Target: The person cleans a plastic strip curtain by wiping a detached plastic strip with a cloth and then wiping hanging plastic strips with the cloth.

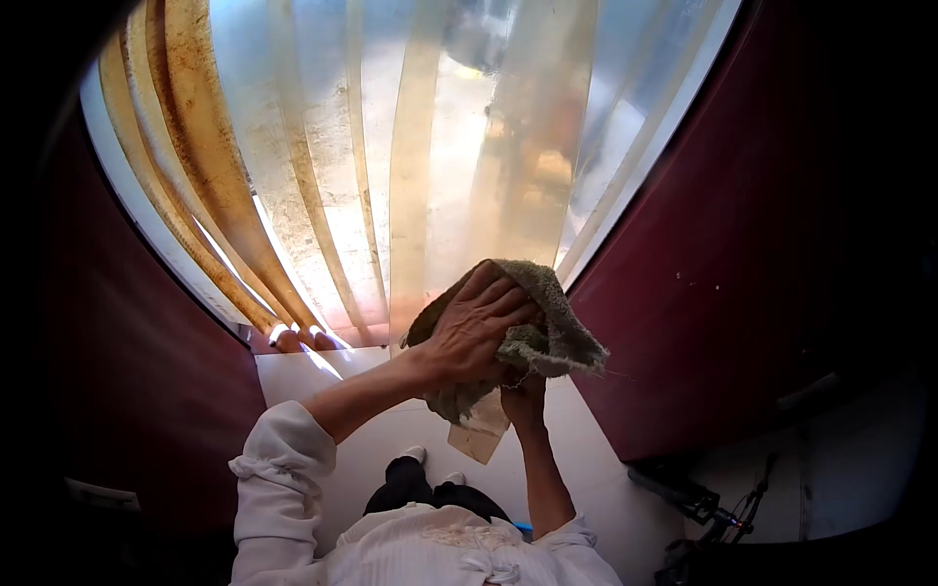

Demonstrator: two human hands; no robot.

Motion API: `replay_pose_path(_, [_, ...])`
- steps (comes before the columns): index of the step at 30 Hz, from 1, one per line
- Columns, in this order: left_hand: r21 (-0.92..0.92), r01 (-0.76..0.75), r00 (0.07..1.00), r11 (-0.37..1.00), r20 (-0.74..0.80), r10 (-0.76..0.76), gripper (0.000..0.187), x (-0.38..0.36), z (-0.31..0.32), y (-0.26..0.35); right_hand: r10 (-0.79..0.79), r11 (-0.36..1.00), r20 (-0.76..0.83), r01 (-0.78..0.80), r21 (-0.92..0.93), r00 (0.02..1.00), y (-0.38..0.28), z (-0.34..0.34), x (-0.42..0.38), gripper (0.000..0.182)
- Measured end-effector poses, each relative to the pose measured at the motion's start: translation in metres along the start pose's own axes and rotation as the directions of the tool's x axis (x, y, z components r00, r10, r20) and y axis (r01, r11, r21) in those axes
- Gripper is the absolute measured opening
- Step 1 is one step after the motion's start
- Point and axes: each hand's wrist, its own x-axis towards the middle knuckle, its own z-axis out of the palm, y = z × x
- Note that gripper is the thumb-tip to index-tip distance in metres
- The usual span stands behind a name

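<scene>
A rough green cloth (559,327) is draped over a clear, yellowed plastic curtain strip (476,439), whose lower end sticks out below it, tilted towards me. My left hand (479,324) lies over the cloth with its fingers bent around it, pressing it to the strip. Just below and to the right, my right hand (525,393) is at the underside of the cloth and strip. Its fingers are mostly hidden there, but it appears to hold the strip up. Loose threads hang from the cloth's frayed edge.
More curtain strips (532,146) hang across the bright doorway ahead. Brown-stained strips (195,127) are bunched at its left side. Dark red panels (703,293) flank the doorway. A black bicycle-like object (718,513) stands at lower right on the pale tiled floor (586,459).
</scene>
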Motion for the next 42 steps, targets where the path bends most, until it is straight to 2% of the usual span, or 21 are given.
replay_pose_path(1, [0.043, 0.025, 1.0, 0.999, -0.011, -0.024, 0.054, 0.028, 0.001, -0.013, 0.189, 0.951, 0.204, -0.231, 0.205, 0.961, -0.024, -0.018, 0.007, 0.027])
replay_pose_path(4, [0.225, 0.114, 0.908, 0.968, -0.418, -0.01, 0.054, 0.122, -0.003, -0.064, 0.295, 0.904, 0.229, -0.348, 0.247, 0.928, -0.07, -0.036, 0.017, 0.025])
replay_pose_path(7, [0.251, 0.131, 0.849, 0.959, -0.528, 0.022, 0.052, 0.171, -0.02, -0.092, 0.301, 0.909, 0.181, -0.339, 0.242, 0.936, -0.082, -0.044, 0.014, 0.028])
replay_pose_path(10, [0.005, -0.11, 0.969, 0.994, -0.221, 0.108, 0.051, 0.102, -0.002, -0.052, 0.367, 0.864, 0.143, -0.394, 0.314, 0.919, -0.066, -0.039, 0.007, 0.024])
replay_pose_path(11, [-0.148, -0.161, 0.986, 0.976, -0.074, 0.151, 0.052, 0.063, 0.012, -0.031, 0.444, 0.855, 0.205, -0.481, 0.196, 0.873, -0.047, -0.041, 0.008, 0.025])
replay_pose_path(12, [-0.299, -0.16, 0.979, 0.941, 0.071, 0.189, 0.053, 0.024, 0.026, -0.01, 0.302, 0.936, 0.073, -0.31, 0.166, 0.951, -0.031, -0.036, 0.005, 0.028])
replay_pose_path(13, [-0.305, -0.114, 0.985, 0.946, 0.092, 0.148, 0.058, -0.012, 0.033, 0.005, 0.134, 0.985, -0.047, -0.128, 0.111, 0.99, -0.019, -0.029, 0.001, 0.031])
replay_pose_path(15, [-0.393, -0.097, 0.991, 0.915, 0.049, 0.126, 0.065, -0.071, 0.038, 0.005, -0.044, 0.999, 0.039, 0.042, 0.029, 0.998, -0.003, -0.019, -0.009, 0.032])
replay_pose_path(17, [-0.298, -0.077, 0.993, 0.952, -0.105, 0.047, 0.046, -0.124, 0.033, -0.004, 0.284, 0.905, 0.2, -0.331, 0.267, 0.938, -0.035, -0.016, 0.006, 0.028])
replay_pose_path(19, [-0.322, 0.203, 0.977, 0.925, 0.005, -0.212, 0.026, -0.198, 0.055, -0.045, 0.311, 0.879, 0.135, -0.339, 0.335, 0.941, -0.037, -0.008, 0.007, 0.032])
replay_pose_path(20, [-0.651, 0.633, 0.722, 0.419, 0.3, -0.624, 0.022, -0.24, 0.072, -0.064, 0.301, 0.883, 0.149, -0.335, 0.33, 0.942, -0.037, -0.009, 0.009, 0.033])
replay_pose_path(21, [-0.806, 0.527, 0.208, -0.27, 0.431, -0.878, 0.029, -0.272, 0.099, -0.095, 0.297, 0.885, 0.157, -0.333, 0.325, 0.942, -0.037, -0.01, 0.01, 0.035])
replay_pose_path(23, [-0.79, 0.202, 0.421, -0.579, 0.604, -0.677, 0.038, -0.256, 0.05, -0.109, 0.307, 0.86, 0.202, -0.362, 0.36, 0.93, -0.037, -0.011, 0.01, 0.037])
replay_pose_path(27, [-0.731, -0.098, 0.578, -0.675, 0.511, -0.637, 0.041, -0.13, -0.054, -0.112, 0.344, 0.755, 0.35, -0.478, 0.45, 0.872, -0.034, -0.009, 0.003, 0.044])
replay_pose_path(29, [-0.767, -0.094, 0.753, -0.634, 0.362, -0.55, 0.044, -0.078, -0.075, -0.127, 0.36, 0.746, 0.322, -0.477, 0.464, 0.876, -0.036, -0.005, -0.003, 0.048])
replay_pose_path(33, [-0.622, 0.203, 0.798, -0.756, 0.552, -0.24, 0.046, 0.002, -0.091, -0.063, 0.522, 0.711, 0.293, -0.598, 0.37, 0.801, -0.054, 0.007, -0.004, 0.054])
replay_pose_path(35, [-0.676, 0.632, 0.677, -0.379, 0.719, -0.154, 0.041, -0.025, -0.024, -0.054, 0.586, 0.666, 0.295, -0.656, 0.355, 0.755, -0.051, 0.015, -0.002, 0.046])
replay_pose_path(36, [-0.674, 0.737, 0.656, -0.046, 0.73, -0.189, 0.039, -0.031, -0.021, -0.03, 0.561, 0.678, 0.253, -0.613, 0.407, 0.788, -0.048, 0.014, -0.005, 0.034])
replay_pose_path(38, [-0.586, 0.752, 0.652, 0.304, 0.729, -0.209, 0.036, -0.042, -0.011, -0.015, 0.603, 0.644, 0.184, -0.61, 0.462, 0.776, -0.056, 0.011, -0.015, 0.023])
replay_pose_path(40, [-0.679, 0.731, 0.66, -0.062, 0.727, -0.187, 0.037, -0.063, 0.013, -0.031, 0.614, 0.715, 0.082, -0.597, 0.363, 0.785, -0.055, 0.017, -0.019, 0.019])
replay_pose_path(42, [-0.468, 0.621, 0.57, -0.628, 0.82, -0.047, 0.046, -0.043, -0.001, -0.047, 0.592, 0.71, 0.138, -0.594, 0.378, 0.794, -0.064, 0.016, -0.015, 0.023])
